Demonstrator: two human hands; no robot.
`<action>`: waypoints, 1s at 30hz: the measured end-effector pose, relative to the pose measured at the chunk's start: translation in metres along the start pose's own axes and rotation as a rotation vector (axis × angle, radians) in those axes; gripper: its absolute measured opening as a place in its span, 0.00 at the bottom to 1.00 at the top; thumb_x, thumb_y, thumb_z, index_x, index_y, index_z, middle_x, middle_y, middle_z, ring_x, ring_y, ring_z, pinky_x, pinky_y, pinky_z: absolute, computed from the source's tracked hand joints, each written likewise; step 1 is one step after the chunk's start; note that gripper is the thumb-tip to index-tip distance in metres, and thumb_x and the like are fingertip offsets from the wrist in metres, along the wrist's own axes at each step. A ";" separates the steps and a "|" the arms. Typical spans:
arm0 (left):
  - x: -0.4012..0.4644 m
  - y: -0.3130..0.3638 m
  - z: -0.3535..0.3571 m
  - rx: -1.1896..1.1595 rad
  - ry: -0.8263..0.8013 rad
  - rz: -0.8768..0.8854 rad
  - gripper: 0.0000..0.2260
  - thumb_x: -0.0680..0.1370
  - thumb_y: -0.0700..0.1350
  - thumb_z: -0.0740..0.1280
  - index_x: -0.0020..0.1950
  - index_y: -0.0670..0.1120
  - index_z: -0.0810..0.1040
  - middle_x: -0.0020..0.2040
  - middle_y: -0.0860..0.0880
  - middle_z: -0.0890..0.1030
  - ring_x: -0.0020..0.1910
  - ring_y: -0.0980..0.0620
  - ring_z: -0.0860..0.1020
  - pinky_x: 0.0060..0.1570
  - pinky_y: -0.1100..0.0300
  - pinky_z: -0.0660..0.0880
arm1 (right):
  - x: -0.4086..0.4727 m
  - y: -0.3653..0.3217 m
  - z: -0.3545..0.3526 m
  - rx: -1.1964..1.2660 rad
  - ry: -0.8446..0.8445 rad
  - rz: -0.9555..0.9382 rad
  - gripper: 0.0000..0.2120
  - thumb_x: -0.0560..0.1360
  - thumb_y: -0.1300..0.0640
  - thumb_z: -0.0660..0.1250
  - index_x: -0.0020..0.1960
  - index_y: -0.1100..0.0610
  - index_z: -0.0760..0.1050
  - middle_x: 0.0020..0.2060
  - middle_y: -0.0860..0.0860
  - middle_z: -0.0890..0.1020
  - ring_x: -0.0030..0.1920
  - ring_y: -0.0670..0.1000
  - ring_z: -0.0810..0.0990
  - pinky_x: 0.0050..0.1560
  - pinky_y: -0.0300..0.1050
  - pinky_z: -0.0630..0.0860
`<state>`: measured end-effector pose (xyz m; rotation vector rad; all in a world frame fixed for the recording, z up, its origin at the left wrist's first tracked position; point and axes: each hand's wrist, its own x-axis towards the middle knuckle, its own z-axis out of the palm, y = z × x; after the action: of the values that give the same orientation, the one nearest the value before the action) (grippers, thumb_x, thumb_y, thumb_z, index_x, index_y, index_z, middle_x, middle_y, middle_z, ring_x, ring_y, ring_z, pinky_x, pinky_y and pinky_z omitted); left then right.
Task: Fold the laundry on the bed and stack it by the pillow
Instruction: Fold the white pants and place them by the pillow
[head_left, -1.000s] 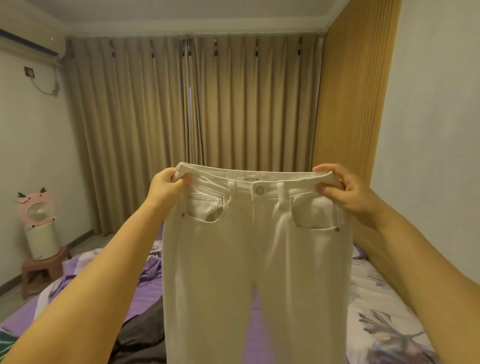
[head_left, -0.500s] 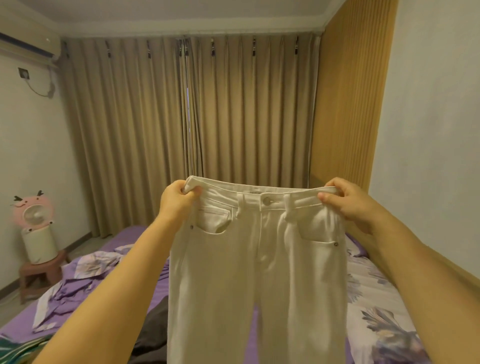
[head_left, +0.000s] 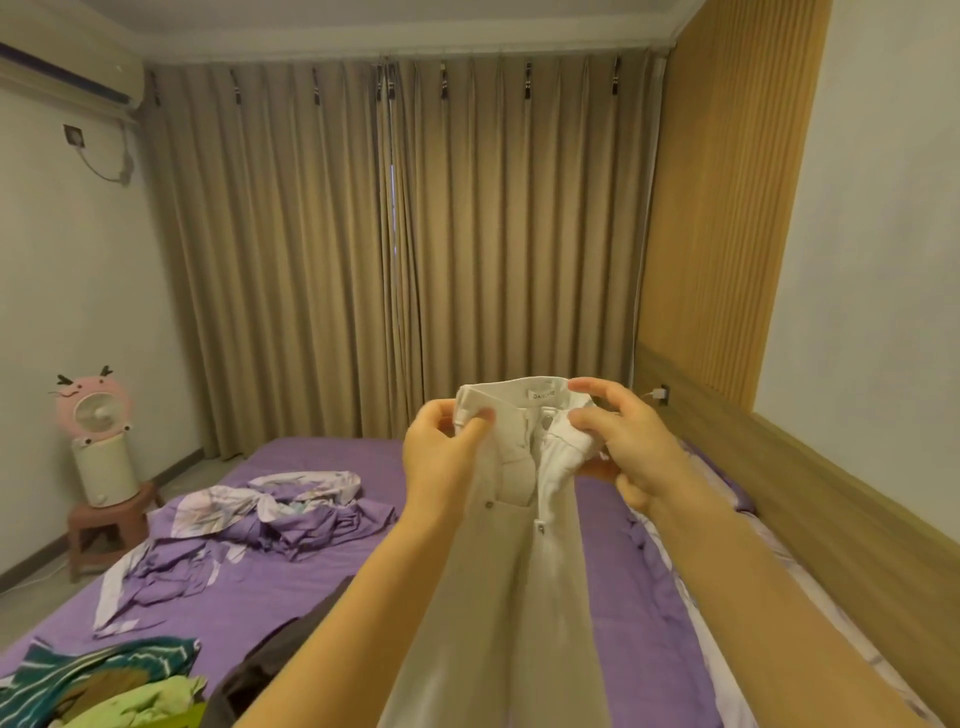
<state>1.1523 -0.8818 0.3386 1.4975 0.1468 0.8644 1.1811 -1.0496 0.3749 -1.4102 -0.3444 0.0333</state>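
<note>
**Q:** Report hand status at this moment.

**A:** I logged the left hand (head_left: 441, 457) pinching the waistband of the white jeans (head_left: 511, 571) at its left end, thumb pressed on the front of the fabric. The right hand (head_left: 631, 447) gripped the other end of the waistband, fingers curled over the top edge and bunching the cloth beneath. The two hands stood near each other, so the waistband was gathered between them with the inside label facing me.

**Q:** Location of the garment?

**A:** I recorded the jeans held up in the air above the bed (head_left: 322, 457). The legs hung down together between my forearms and ran out of the lower edge of the view.

**Q:** Other laundry items?

**A:** A crumpled purple floral sheet (head_left: 260, 514) lay on the bed to the left of the jeans. A teal striped garment (head_left: 98, 670) and a light green garment (head_left: 150, 701) sat at the lower left corner, touching each other. A dark garment (head_left: 280, 660) lay just beside my left forearm.

**Q:** Surroundings?

**A:** I noted tan curtains (head_left: 405, 249) across the far wall, a wooden headboard panel (head_left: 727, 197) along the right side, and a pink fan (head_left: 93, 410) standing on a small stool (head_left: 104, 525) by the left wall. An air conditioner (head_left: 67, 78) was mounted at the upper left.
</note>
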 end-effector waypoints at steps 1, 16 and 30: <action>-0.006 0.002 0.003 -0.022 -0.025 0.003 0.03 0.73 0.45 0.71 0.42 0.49 0.78 0.36 0.54 0.80 0.34 0.59 0.77 0.35 0.60 0.76 | -0.003 0.000 0.006 -0.001 -0.028 -0.010 0.10 0.74 0.67 0.64 0.49 0.53 0.78 0.42 0.54 0.77 0.37 0.47 0.79 0.29 0.43 0.79; -0.027 0.006 -0.002 -0.148 -0.278 0.029 0.09 0.80 0.47 0.64 0.53 0.45 0.82 0.47 0.47 0.85 0.46 0.52 0.82 0.44 0.61 0.78 | -0.019 0.008 0.023 -0.505 -0.060 -0.460 0.04 0.71 0.60 0.73 0.45 0.58 0.79 0.35 0.48 0.80 0.39 0.50 0.80 0.45 0.50 0.80; -0.013 0.006 -0.010 -0.219 -0.305 -0.022 0.12 0.77 0.33 0.63 0.59 0.39 0.77 0.53 0.40 0.81 0.50 0.44 0.79 0.53 0.50 0.76 | -0.001 0.031 -0.011 -0.554 0.032 -0.526 0.29 0.73 0.56 0.71 0.70 0.47 0.65 0.61 0.43 0.75 0.63 0.41 0.70 0.63 0.37 0.67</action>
<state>1.1347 -0.8823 0.3377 1.3993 -0.1516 0.6040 1.1892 -1.0555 0.3431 -1.8183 -0.7265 -0.5513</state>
